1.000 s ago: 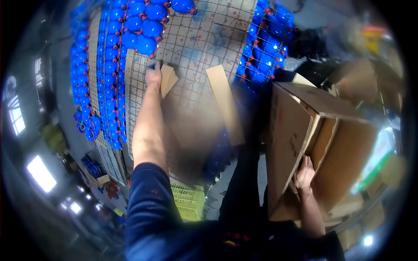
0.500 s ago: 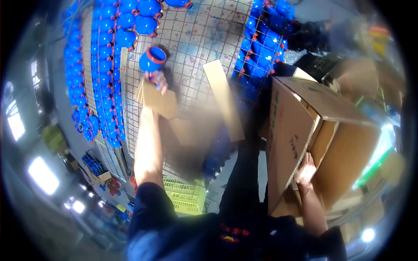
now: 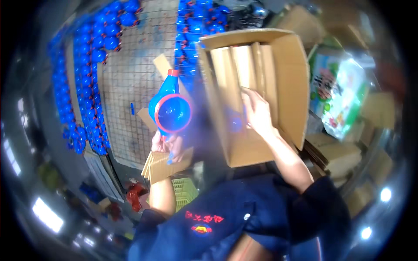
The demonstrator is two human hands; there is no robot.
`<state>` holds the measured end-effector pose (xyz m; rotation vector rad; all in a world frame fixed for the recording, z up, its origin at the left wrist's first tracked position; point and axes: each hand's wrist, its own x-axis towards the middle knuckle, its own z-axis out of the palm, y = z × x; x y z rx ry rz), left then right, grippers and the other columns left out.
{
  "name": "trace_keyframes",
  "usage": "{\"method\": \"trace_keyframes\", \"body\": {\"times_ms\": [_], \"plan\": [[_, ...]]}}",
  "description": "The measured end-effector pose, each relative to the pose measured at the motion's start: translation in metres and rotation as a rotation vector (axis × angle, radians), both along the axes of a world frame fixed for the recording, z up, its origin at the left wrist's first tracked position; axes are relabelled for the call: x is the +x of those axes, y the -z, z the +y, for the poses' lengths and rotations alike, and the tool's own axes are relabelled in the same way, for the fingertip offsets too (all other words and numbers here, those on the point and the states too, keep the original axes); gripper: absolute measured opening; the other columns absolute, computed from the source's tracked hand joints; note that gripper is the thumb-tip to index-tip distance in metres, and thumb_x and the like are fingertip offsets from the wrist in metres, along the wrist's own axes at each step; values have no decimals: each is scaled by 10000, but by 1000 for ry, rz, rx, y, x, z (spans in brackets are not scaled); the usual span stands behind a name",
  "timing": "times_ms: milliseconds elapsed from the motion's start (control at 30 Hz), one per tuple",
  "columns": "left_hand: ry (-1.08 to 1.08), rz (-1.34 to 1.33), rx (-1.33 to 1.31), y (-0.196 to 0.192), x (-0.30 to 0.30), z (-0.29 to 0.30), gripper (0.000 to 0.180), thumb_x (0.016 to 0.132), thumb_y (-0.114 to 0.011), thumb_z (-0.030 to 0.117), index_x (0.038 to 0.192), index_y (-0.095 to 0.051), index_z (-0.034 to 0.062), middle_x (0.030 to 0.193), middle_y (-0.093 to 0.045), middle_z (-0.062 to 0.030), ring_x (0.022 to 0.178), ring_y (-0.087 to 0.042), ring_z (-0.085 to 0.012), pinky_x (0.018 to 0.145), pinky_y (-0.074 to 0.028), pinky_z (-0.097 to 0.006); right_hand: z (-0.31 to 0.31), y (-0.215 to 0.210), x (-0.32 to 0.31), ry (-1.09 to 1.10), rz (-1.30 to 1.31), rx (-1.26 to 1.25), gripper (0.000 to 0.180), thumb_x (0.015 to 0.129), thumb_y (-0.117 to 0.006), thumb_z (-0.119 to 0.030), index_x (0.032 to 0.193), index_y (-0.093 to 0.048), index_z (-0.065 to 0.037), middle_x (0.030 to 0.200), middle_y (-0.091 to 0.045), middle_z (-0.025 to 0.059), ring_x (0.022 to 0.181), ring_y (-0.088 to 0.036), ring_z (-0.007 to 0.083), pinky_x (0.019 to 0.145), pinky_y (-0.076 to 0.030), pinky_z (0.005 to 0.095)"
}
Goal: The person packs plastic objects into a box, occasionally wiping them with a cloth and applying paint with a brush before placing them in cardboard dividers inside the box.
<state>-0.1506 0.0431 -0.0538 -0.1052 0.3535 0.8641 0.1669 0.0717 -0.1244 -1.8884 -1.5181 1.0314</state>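
Note:
My left hand (image 3: 167, 144) is closed around a blue pipe fitting (image 3: 161, 93) with a wide red-rimmed mouth and a narrow red-ended neck pointing away from me. Several flat cardboard strips (image 3: 170, 166) are fanned out against the same hand, by the wrist. To the right, an open cardboard box (image 3: 292, 93) is tilted so that its inside faces me. Upright cardboard dividers (image 3: 268, 74) stand in it. My right hand (image 3: 260, 114) reaches into the box, fingers partly stretched against the dividers; the fingertips are partly hidden.
Rows of blue fittings (image 3: 82, 78) line the left of the wire-mesh table (image 3: 126, 82), with more at its far right. A loose cardboard strip (image 3: 162, 65) lies on the mesh. A yellow-green crate (image 3: 183, 193) stands below. Plastic packaging (image 3: 337, 93) and cardboard are at right.
The left hand has lifted the blue fitting off the mesh table and drawn it closer with the strips. The box has swung leftward, opening toward me, and the right hand has moved from its edge inside.

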Motion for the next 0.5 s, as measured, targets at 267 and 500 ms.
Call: {"method": "trace_keyframes", "body": {"times_ms": [267,500], "plan": [[396,520,44,-42,110,-22,450,999,-483,480,980,-541,34,746,-579,-99,433,-471,-149,388,-378,-259,15,-134,28,276,1229,-271,392,1001,-603,-355,1171,-647,-4,1086,-686,67,995,-630,116,912,-507,280],[286,946,-528,-1,161,-90,591,1022,-390,585,1180,-637,71,1015,-695,-75,927,-623,-190,798,-495,-346,12,-61,99,133,-118,-68,353,980,-591,-309,1131,-629,7,1022,-693,220,919,-690,334,831,-540,412]]}}
